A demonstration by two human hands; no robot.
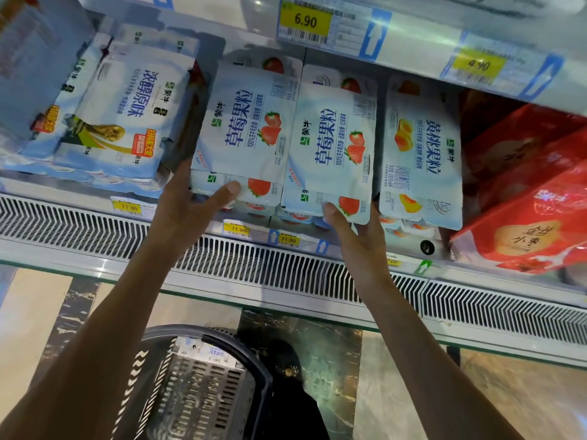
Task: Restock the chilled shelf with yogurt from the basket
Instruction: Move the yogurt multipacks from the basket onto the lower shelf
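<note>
Left hand (pixel 187 201) grips the left strawberry pack (pixel 247 122) by its bottom edge; right hand (pixel 355 236) pinches the right strawberry pack (pixel 330 147) same way; basket (pixel 190 330) well below both grips.

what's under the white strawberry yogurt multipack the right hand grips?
Red-and-white strawberry yogurt cups, only their front edges showing below the gripped white multipack. The rest is covered by it and the right hand.

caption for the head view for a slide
Left hand grips the left strawberry pack, right hand the right strawberry pack, on the chilled shelf.
</note>
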